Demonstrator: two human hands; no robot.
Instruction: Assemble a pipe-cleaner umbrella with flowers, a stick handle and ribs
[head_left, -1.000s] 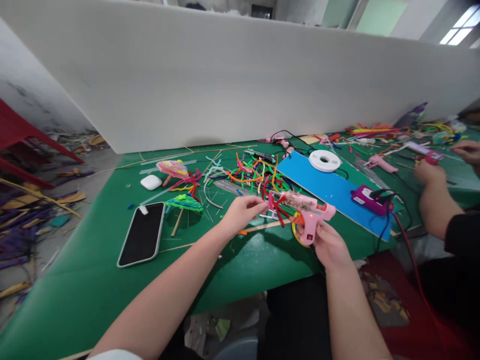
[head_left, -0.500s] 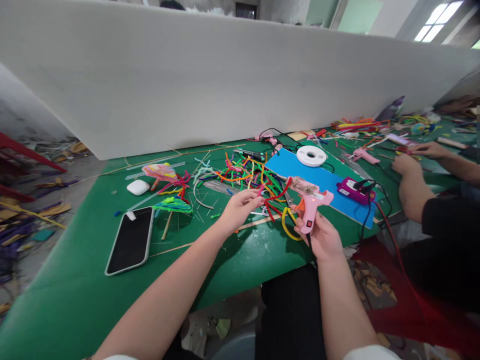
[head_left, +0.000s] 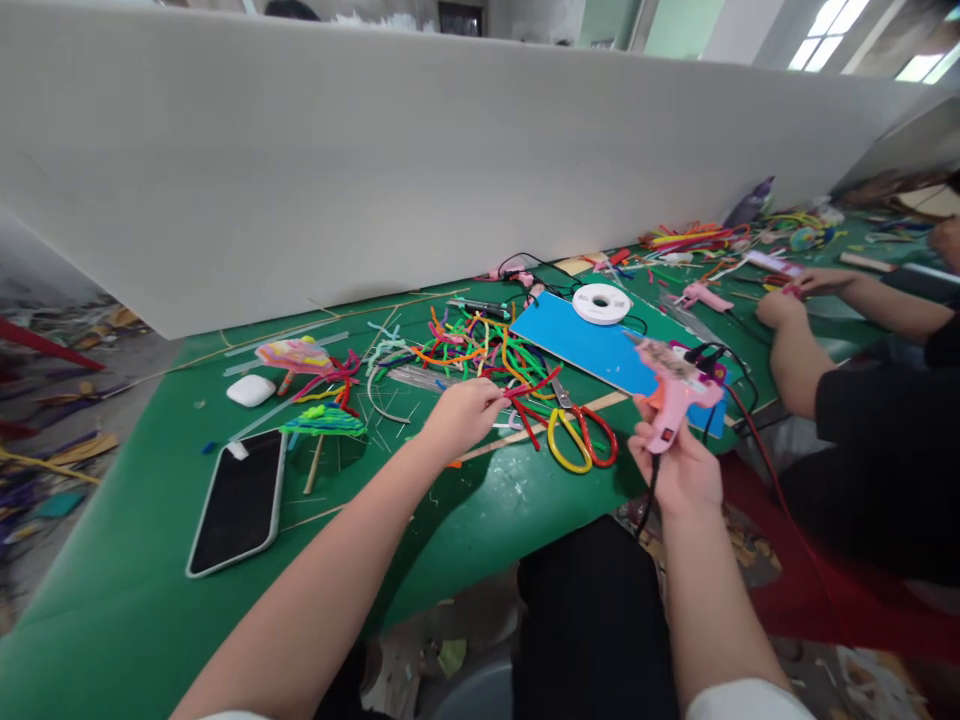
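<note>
Red pipe cleaners (head_left: pixel 531 412), joined into a branching piece, are pinched between the fingertips of my left hand (head_left: pixel 466 415). My right hand (head_left: pixel 681 465) is wrapped round the handle of a pink hot glue gun (head_left: pixel 671 395), whose nozzle points up and left, apart from the red piece. Between my hands, scissors (head_left: pixel 574 430) with one yellow and one red handle lie on the green table. Behind my left hand spreads a tangle of coloured pipe cleaners (head_left: pixel 480 340).
A phone (head_left: pixel 238 505), a white case (head_left: pixel 250 390) and two small pipe-cleaner umbrellas (head_left: pixel 326 420) lie at left. A white spool (head_left: pixel 601 304) rests on a blue board (head_left: pixel 566 335). A co-worker's hands (head_left: pixel 784 305) are at right. A white partition (head_left: pixel 420 160) stands behind.
My right hand has drawn the glue gun away to the right from the red pipe cleaners, uncovering the scissors. My left hand keeps its pinch. The view has shifted slightly right.
</note>
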